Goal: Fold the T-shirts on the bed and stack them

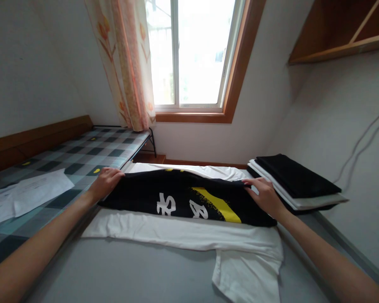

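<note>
A black garment (139, 194) with white characters and a yellow stripe lies as a long band across a white shirt (183, 235). My left hand (109, 181) pinches its far left corner. At its right end, my right hand (262, 193) grips the upper edge between thumb and fingers. The white shirt is spread on a grey surface (129, 273), showing in front of and behind the black cloth. One white sleeve points toward me at the lower right.
A stack of folded black and white clothes (300, 176) sits at the right by the wall. At the left stands a bed with a checked cover (113, 143) and white papers (38, 191). A curtain (129, 63) hangs beside the window, and a wooden shelf (341, 50) is at the upper right.
</note>
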{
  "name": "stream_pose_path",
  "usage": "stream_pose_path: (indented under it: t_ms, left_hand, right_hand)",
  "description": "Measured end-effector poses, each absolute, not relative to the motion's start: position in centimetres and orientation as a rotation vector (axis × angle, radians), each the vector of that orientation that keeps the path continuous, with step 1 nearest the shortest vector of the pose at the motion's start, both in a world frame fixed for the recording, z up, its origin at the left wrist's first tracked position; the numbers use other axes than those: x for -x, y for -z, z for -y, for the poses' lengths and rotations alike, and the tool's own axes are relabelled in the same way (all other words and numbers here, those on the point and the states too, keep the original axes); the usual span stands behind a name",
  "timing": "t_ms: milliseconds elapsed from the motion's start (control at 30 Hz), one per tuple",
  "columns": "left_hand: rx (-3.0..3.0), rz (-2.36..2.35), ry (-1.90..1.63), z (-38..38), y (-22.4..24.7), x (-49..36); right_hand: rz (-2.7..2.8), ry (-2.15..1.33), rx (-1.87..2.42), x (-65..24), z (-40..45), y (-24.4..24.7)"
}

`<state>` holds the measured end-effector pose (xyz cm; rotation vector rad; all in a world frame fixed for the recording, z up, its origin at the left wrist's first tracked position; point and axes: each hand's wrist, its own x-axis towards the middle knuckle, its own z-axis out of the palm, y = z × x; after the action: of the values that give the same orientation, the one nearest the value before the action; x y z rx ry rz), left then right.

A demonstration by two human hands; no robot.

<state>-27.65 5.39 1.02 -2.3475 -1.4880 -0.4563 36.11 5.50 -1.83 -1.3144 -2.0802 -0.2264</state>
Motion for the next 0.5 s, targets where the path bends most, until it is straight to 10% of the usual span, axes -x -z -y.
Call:
stream_pose_path:
  t_ms: [500]
  left_hand:
    - [2.431, 1.396, 0.516, -1.9, 0.3, 29.1]
  right_hand:
    - [2.05, 0.666, 1.444, -36.1, -3.0, 1.9]
